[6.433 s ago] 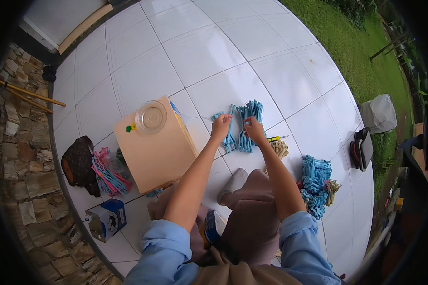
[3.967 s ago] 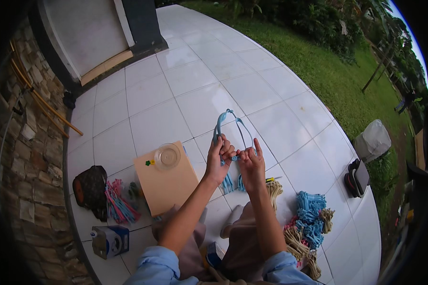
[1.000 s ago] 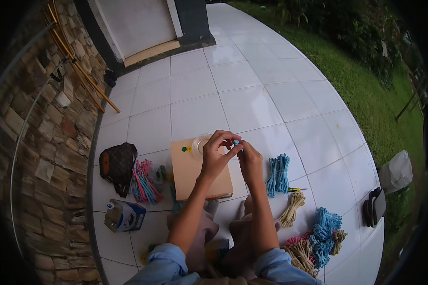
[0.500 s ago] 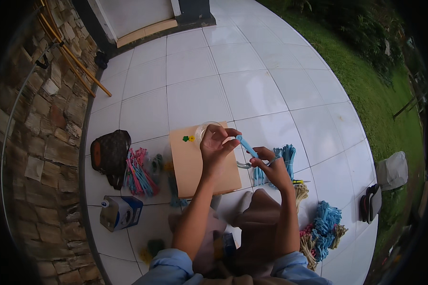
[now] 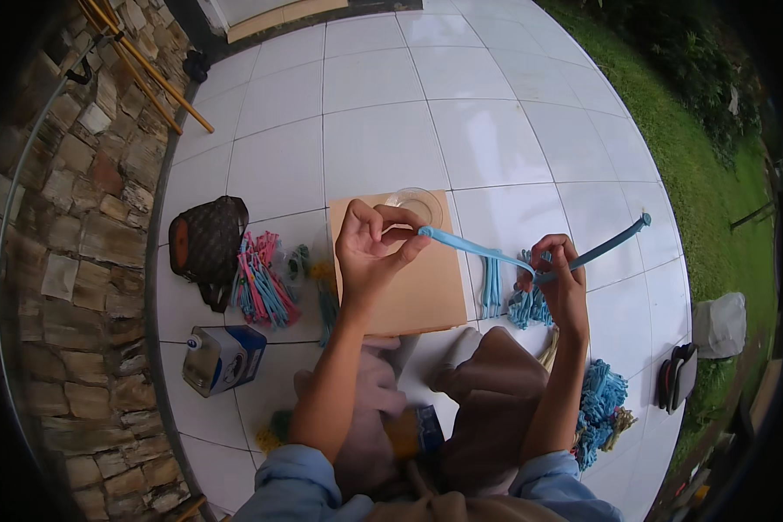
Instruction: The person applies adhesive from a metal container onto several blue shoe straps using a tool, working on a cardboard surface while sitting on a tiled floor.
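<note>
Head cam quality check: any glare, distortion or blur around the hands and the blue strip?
Head view: strong fisheye, tile floor lines bow toward a black rim; soft overcast light, pale sheen on the tiles, no hard shadows; left hand, right hand and the blue strip stretched between them are sharp, no motion blur; grass at the right edge is smeared and darker.

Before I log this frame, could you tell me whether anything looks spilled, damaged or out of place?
Nothing stands out. The left hand and right hand hold a light blue strip stretched between them above a tan board. Blue bundles and pink bundles lie in loose heaps on the white tiles, none spilled or broken.
</note>
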A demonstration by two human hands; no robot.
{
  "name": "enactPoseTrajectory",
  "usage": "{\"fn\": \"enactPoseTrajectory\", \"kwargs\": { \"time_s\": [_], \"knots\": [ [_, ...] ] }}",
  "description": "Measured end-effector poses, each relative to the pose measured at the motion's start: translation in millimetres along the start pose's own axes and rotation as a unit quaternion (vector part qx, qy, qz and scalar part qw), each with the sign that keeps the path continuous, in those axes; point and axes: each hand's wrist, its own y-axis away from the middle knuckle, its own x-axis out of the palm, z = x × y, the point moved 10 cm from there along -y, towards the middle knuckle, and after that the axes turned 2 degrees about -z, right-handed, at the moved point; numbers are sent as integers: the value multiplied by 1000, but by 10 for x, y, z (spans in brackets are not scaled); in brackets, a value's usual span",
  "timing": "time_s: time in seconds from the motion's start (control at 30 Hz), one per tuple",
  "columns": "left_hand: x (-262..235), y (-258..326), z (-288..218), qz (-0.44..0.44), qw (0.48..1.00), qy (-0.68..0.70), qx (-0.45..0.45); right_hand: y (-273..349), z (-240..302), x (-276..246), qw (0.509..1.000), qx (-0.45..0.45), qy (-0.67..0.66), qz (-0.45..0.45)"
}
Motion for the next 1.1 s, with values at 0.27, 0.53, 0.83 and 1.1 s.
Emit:
{"fn": "enactPoseTrajectory", "kwargs": {
  "time_s": [0.27,0.53,0.83,1.1],
  "knots": [
    [-170,-58,-197,-4,999,37,22,-92,111,232,997,-50,-39,35],
    [-629,88,334,84,988,-79,-107,-365,-44,195,984,57,131,103],
    [-1097,554,1449,77,934,-314,-154,-687,-1694,-183,968,162,133,137],
    [-724,569,1448,157,795,-586,4,-738,-1852,-135,951,146,229,151]
  ]
}}
